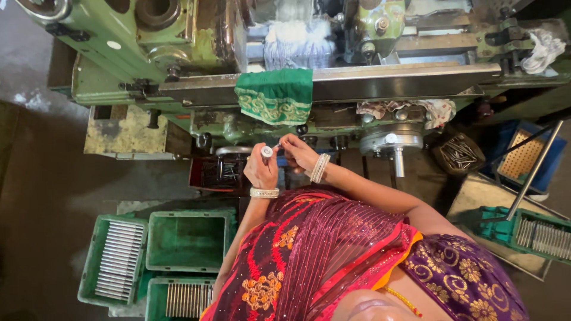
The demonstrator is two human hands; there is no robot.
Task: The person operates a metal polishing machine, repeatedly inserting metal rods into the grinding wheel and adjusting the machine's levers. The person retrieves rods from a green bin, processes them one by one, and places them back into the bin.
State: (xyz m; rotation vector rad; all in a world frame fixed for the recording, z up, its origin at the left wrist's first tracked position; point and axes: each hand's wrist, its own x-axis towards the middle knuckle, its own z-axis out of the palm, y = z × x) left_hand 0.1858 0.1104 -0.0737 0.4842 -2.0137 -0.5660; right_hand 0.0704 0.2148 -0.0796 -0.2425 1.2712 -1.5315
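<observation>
My left hand (260,171) is closed around a small round metal part (267,152) with a pale end, held upright in front of the green machine (178,53). My right hand (299,152) sits just to its right, fingertips pinched on the part's side or on a thin piece at it; which one is too small to tell. Both wrists wear pale bangles. The hands are below a green patterned cloth (275,95) draped over the machine's rail.
Green crates stand at the lower left: one with metal rods (119,258), one bare (189,241), another with rods (187,299). A red tray (217,173) lies left of my hands. At right are a basket of pins (459,154), a blue bin (523,156) and a green crate (538,235).
</observation>
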